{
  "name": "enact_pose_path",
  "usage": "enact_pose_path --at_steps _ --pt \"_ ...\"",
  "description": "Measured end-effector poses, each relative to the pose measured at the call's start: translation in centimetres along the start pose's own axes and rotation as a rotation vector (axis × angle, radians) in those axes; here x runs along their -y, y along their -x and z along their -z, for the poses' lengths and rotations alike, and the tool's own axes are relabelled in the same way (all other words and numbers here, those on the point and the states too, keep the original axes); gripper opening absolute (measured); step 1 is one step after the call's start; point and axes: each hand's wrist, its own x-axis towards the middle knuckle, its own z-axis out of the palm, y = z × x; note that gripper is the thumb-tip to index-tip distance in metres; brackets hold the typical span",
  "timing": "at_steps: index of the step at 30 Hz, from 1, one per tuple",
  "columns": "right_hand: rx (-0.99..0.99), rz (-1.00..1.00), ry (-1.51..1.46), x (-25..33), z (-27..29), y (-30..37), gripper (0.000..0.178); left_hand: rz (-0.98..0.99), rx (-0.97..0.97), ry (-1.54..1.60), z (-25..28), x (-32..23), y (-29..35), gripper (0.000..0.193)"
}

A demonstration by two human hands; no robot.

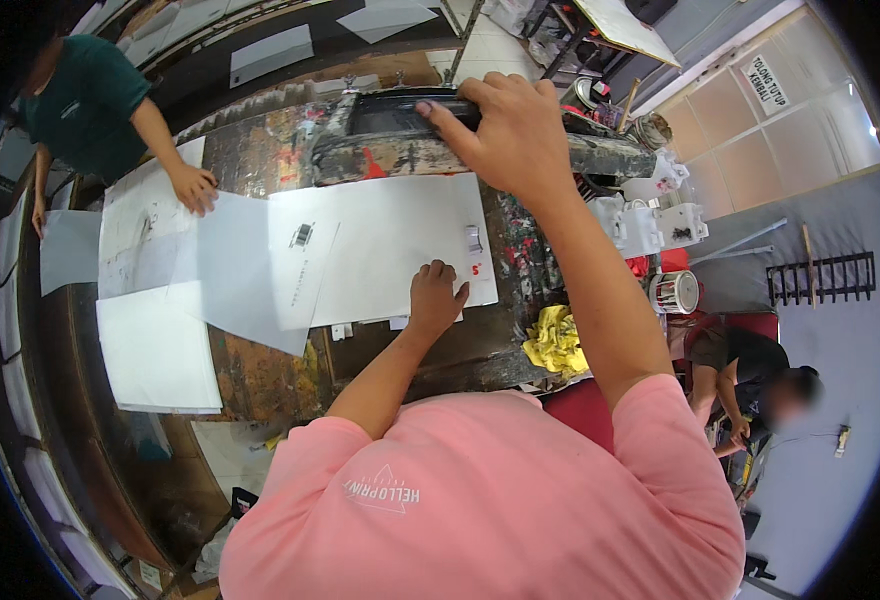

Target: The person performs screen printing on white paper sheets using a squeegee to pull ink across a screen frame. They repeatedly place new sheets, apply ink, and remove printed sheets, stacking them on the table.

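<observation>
My right hand [516, 135] is on a dark, paint-stained frame [400, 155], probably a printing screen, tilted up at the table's far side. Its fingers curl over the top edge and the thumb lies along the frame. My left hand [437, 297] rests on a white board [380, 225] with its thumb apart from the fingers, holding nothing. Overlapping that board's left part is a translucent sheet [250, 270] with a small dark print. A co-worker's hand [193, 188] touches the sheet's far left corner. The co-worker's other hand is by another translucent sheet [70, 250].
The worktable [270, 375] is stained with paint. A crumpled yellow cloth [556, 340] lies at its right edge, near a paint-smeared white bucket [674, 292]. White containers [640, 228] stand behind. Another person [740, 365] sits at the right. Racks [20, 330] with sheets line the left.
</observation>
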Motion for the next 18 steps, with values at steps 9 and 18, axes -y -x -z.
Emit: enact_pose_path --at_steps 9,18 --pt "0.000 -0.033 -0.027 -0.1 0.1 -1.1 0.065 0.119 0.270 -0.212 -2.7 0.6 -2.7 0.031" --pt "0.009 -0.061 -0.050 -0.7 -0.4 -0.5 0.066 0.033 0.078 0.358 3.5 2.3 -1.2 0.019"
